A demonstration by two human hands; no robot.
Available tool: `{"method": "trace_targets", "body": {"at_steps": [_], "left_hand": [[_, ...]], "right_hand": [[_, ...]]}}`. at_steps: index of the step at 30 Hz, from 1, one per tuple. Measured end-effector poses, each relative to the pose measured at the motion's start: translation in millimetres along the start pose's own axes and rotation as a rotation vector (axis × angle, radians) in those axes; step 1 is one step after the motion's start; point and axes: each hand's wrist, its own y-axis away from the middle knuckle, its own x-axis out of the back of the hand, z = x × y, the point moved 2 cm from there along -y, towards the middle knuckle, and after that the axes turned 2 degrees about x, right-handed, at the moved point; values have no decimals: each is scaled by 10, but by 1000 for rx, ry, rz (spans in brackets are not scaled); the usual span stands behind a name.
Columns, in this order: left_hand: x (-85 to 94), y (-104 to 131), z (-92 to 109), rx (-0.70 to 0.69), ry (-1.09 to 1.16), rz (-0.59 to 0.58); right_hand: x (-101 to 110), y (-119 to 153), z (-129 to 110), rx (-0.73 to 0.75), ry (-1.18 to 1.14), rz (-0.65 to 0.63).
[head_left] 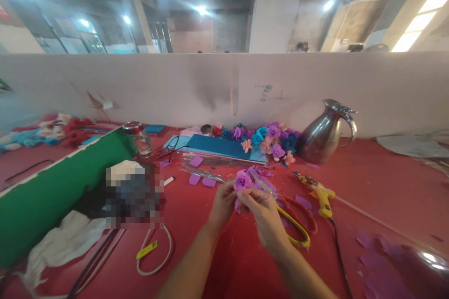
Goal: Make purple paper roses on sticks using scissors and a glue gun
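Note:
A purple paper flower [242, 180] is held up between my two hands, above the red table [196, 252]. My left hand [224, 198] is closed on the flower's left side and underside. The fingertips of my right hand [258, 203] pinch its lower right edge. A bit of purple paper hangs just below the fingers. Beyond my hands lie purple paper pieces [209, 182] and clear thin strips. Scissors with red and yellow handles [298, 231] rest beside my right hand, partly hidden by it.
A yellow glue gun [323, 197] with a black cord lies to the right. Behind are blue sheets [217, 145], a pile of paper flowers [273, 136] and a metal jug [322, 133]. A glass jar [139, 140], green board [70, 187] and looped cable [170, 247] are at left.

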Motion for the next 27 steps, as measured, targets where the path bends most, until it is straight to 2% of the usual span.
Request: {"method": "trace_targets", "body": {"at_steps": [5,8,12,16,20,24,27], "left_hand": [[-18,-2,-15,42,58,0],[-33,-12,-10,36,54,-6],[-7,-35,-7,1,25,63],[49,-51,-13,-6,-8,130],[82,-47,0,-24,-40,212],[76,-44,0,-45,-66,227],[61,-51,-2,-57,-78,188]], "right_hand": [[4,10,25,4,-21,-16],[60,6,58,40,-45,44],[151,-23,87,108,16,136],[186,-60,104,96,101,199],[184,-81,118,84,108,189],[205,-101,115,136,137,184],[201,-112,102,147,139,141]]}}
